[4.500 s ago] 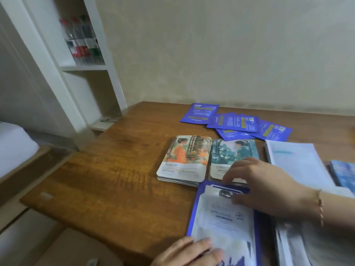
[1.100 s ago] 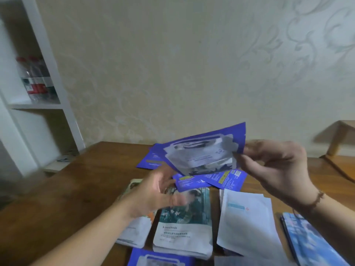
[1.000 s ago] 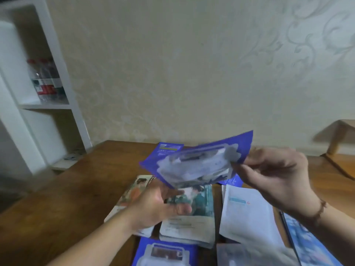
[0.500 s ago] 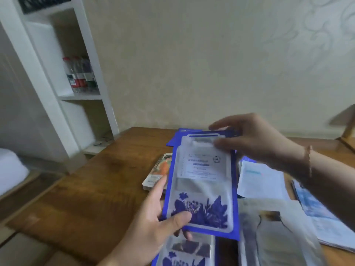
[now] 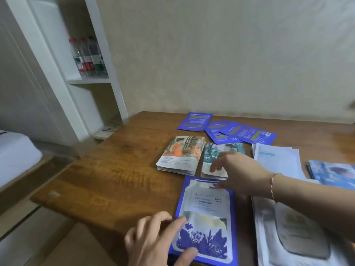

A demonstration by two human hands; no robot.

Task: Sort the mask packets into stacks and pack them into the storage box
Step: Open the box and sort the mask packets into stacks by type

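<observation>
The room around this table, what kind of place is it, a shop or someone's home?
Probably a home, likely a bedroom: a wooden table against a wallpapered wall, a white built-in shelf with water bottles, and what looks like a mattress corner at left.

Left of your brown wooden tabletop (image 5: pixel 119 169) stands a white shelf unit (image 5: pixel 99 81) holding clear plastic bottles (image 5: pixel 88 56) (red-and-green labels).

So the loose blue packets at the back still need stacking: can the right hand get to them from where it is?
Probably yes: the right hand rests near the teal stack, and only flat stacks lie before the loose blue packets.
</observation>
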